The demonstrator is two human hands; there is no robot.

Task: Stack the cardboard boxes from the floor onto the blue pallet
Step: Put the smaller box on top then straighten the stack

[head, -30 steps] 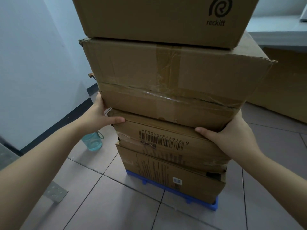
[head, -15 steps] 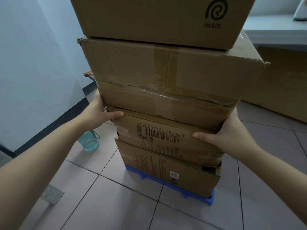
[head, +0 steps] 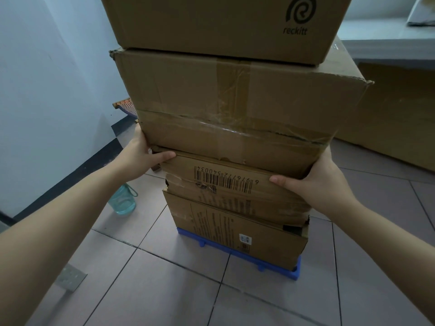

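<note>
Our two hands grip the big taped box in a four-high stack on the blue pallet.

Our left hand (head: pixel 138 156) wraps the lower left corner of the taped box (head: pixel 235 114), thumb lying along its bottom edge; our right hand (head: pixel 322 182) clasps the lower right corner the same way, the other fingers hidden behind. Under it sit the barcode box (head: pixel 223 184) and the bottom box (head: pixel 235 234) on the blue pallet (head: pixel 277 267); the reckitt box (head: pixel 223 22) rests on top. Grey floor tiles (head: pixel 153 290), a pale wall (head: pixel 47 78), a teal bottle (head: pixel 122 203) by the skirting.
</note>
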